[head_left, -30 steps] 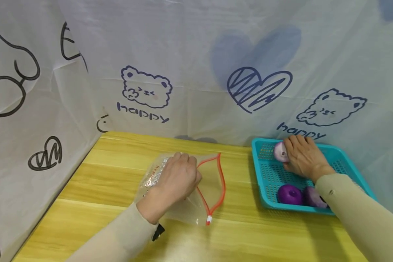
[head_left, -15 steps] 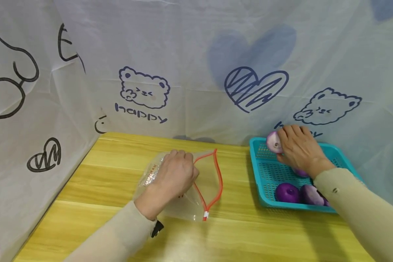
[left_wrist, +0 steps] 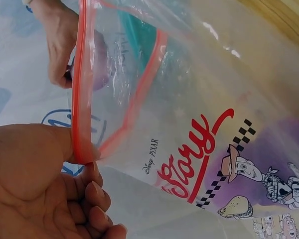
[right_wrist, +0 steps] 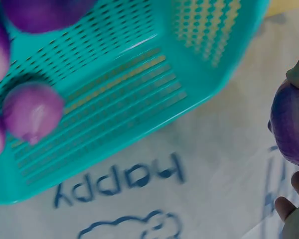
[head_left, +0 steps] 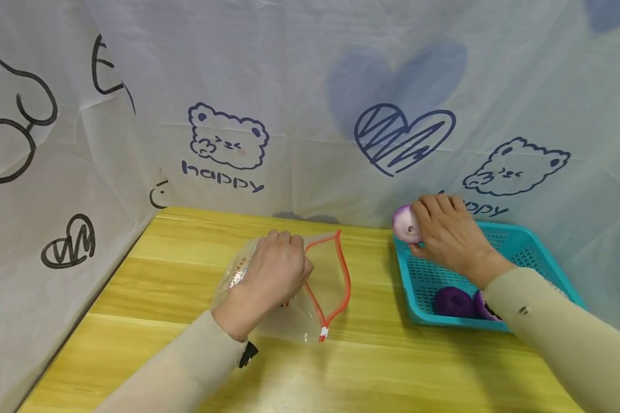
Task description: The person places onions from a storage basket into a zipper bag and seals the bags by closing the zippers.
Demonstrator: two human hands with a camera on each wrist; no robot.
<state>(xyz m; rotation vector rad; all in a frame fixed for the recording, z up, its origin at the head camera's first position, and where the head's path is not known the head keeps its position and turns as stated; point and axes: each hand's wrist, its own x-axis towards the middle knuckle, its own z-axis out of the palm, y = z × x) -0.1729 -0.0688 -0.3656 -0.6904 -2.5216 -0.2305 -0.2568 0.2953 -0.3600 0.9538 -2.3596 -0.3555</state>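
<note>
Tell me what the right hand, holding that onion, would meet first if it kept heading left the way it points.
Probably the open mouth of the zip bag, held up by the left hand. Between it and the right hand with the onion only bare table shows; depth is uncertain.

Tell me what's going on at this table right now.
A person sits at a yellow table. Their left hand pinches the red-edged mouth of a clear zip bag, holding it open. Their right hand holds a purple onion above the corner of a teal basket, where more onions lie.
</note>
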